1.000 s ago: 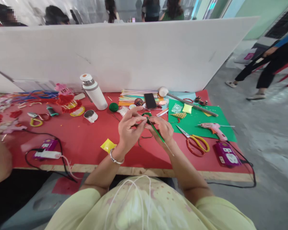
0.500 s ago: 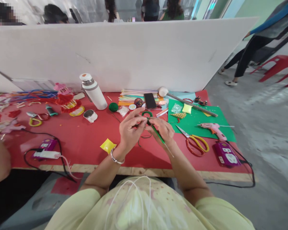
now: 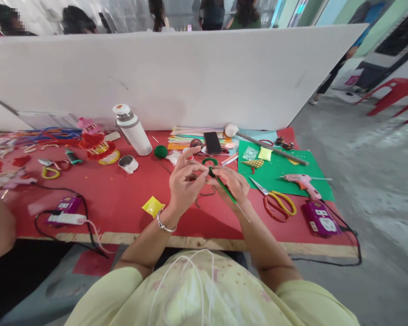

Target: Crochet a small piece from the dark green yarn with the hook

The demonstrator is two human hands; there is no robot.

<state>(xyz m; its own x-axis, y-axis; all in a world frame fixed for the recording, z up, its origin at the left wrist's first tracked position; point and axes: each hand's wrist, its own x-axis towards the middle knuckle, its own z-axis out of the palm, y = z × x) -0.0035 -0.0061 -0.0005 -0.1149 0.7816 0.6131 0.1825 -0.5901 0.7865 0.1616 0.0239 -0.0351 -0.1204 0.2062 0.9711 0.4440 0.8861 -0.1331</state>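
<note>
Above the red table, both hands meet at a green-wrapped wire (image 3: 226, 189) with a curved dark green loop (image 3: 210, 161) at its far end. A thin bare end sticks out toward my right wrist. My left hand (image 3: 187, 181) pinches at the base of the loop, its index finger raised; what lies between the fingertips is mostly hidden. My right hand (image 3: 234, 183) is closed on the wire just below that spot. Under the hands a dark strand (image 3: 209, 194) curls on the table. A ball of green yarn (image 3: 161, 151) lies to the left.
Red-and-yellow-handled scissors (image 3: 275, 201) and a pink glue gun (image 3: 306, 184) lie at right, near a purple box (image 3: 321, 218). A white bottle (image 3: 133, 131) and cup (image 3: 128, 164) stand left. A yellow packet (image 3: 153, 206) lies nearer. A white board (image 3: 177, 81) closes off the back.
The wire's bare end has swung slightly right and down. My left index finger has lifted a little. In the background at right, a person has moved behind the board's edge.
</note>
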